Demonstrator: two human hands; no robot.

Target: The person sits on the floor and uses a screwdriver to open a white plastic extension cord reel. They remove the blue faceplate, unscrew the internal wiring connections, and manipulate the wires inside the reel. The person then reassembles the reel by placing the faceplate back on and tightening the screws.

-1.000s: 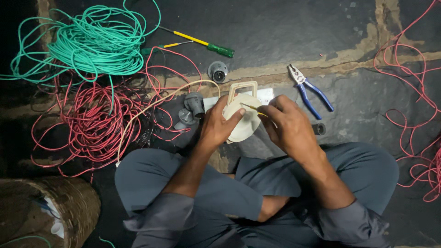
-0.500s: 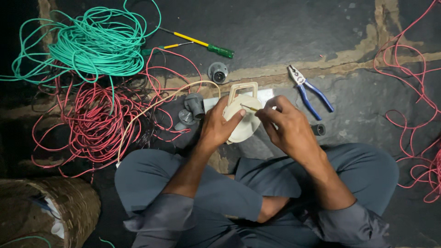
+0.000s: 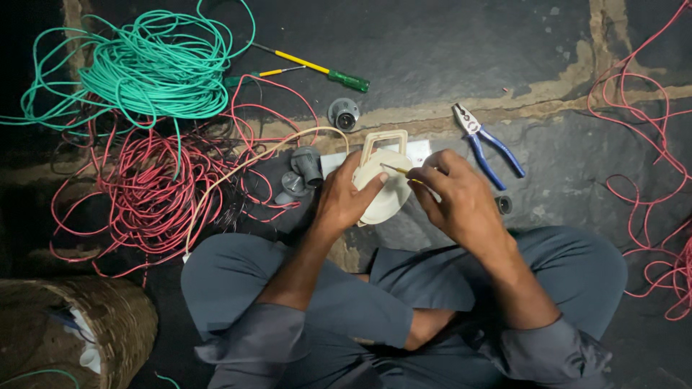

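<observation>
Fitting [image 3: 382, 189], cream, round, is gripped by left hand [image 3: 344, 198] above the lap, long axis running away towards its loop. Screwdriver [image 3: 398, 170] is pinched in right hand [image 3: 454, 198], tip laid on the fitting's top from the right. Pliers [image 3: 486, 148] lie just right of the fitting

I am looking down on a person who is wearing a loose grey-blue outfit, shirt and trousers in the same plain cloth. The long sleeves are sitting bunched and creased above the elbows, leaving both forearms bare. The left hand [image 3: 344, 198] and right hand [image 3: 454, 198] are wearing no gloves, rings or watch.
</observation>
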